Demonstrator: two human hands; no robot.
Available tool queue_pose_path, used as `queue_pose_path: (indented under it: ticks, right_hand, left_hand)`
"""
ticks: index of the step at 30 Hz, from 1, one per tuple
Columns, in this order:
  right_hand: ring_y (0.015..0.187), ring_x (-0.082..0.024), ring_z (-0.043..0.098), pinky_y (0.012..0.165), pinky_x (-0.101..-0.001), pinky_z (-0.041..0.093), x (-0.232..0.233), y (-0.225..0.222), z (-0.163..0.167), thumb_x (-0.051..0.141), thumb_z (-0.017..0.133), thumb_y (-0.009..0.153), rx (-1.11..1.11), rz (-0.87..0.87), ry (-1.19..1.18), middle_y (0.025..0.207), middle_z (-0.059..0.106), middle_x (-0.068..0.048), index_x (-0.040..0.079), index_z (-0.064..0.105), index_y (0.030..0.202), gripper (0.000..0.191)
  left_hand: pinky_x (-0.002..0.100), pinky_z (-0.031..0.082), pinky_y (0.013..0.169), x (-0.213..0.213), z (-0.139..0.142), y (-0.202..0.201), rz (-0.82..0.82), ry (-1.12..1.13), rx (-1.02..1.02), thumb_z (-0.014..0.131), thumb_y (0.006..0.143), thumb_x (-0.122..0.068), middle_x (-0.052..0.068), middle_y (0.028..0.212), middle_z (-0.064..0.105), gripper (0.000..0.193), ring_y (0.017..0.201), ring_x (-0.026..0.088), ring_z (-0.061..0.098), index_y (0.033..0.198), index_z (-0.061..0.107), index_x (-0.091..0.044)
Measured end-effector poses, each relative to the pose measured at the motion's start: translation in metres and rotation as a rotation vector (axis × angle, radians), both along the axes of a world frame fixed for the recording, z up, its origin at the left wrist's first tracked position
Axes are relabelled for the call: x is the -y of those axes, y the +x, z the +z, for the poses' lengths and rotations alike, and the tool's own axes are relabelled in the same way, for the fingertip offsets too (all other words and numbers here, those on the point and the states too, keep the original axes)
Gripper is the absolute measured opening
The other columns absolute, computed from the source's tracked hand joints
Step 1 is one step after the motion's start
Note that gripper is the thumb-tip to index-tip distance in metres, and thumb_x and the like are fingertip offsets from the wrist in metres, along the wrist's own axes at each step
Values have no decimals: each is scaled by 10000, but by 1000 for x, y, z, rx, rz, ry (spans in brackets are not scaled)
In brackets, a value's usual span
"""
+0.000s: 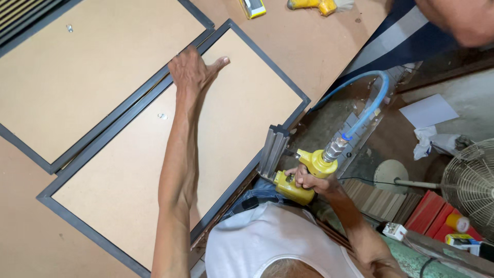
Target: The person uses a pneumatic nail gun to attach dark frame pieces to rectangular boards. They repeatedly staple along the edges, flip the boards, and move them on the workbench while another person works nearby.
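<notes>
Head view, looking down on a person in a white sleeveless top (267,242) leaning over a brown worktable (309,46).

Left hand (191,69): upper middle of frame, flat and spread, palm down on the far edge of a grey-framed backing board (170,149) that runs diagonally across the centre. Holds nothing, just pressing on the frame's dark rim and the board. A second framed board (87,67) lies just beside it, upper left, the two rims nearly touching.

Right hand (309,180): centre right, fingers wrapped tight round the grip of a yellow pneumatic stapler (301,177). Its grey metal magazine (272,149) points up toward the near edge of the centre frame, close to the frame's right corner (contact between nose and rim not clear from here). A blue air hose (370,103) loops up and to the right from the fitting on top of the tool.

Small metal tab (162,116) on the centre board, left of the forearm; another on the upper-left board.

Top edge: a yellow tool (311,5) and a small yellow box (252,7) on the table. Right side: fan grille (471,180), white paper (428,110), red boxes (429,213) on the floor.
</notes>
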State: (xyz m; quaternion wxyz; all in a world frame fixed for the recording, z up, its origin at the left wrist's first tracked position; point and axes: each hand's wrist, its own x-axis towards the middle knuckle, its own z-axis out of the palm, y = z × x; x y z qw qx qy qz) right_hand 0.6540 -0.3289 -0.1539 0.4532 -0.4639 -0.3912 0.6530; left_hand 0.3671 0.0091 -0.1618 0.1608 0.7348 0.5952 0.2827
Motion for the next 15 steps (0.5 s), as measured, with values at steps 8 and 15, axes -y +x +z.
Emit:
queue_pose_path:
  ticks: [8,15]
  right_hand:
    - [631,-211,644,1037,-589,514,-3,-20,11,48,707,790,48,4,46,611,569,-40,67,558,725,164]
    - [633,-231,632,1022,-614,516,-2,-24,12,34,647,781,6,-125,2,604,531,-45,63,556,730,108]
  left_hand:
    - [513,395,783,-18,-17,-16,-79,-226,-46,830,583,-826,201,793,635,1065,785,333,580,1126,633,69]
    - [445,335,687,-11,-47,-8,31,-131,35,822,541,-837,152,714,628,1096,681,255,555,1140,639,63]
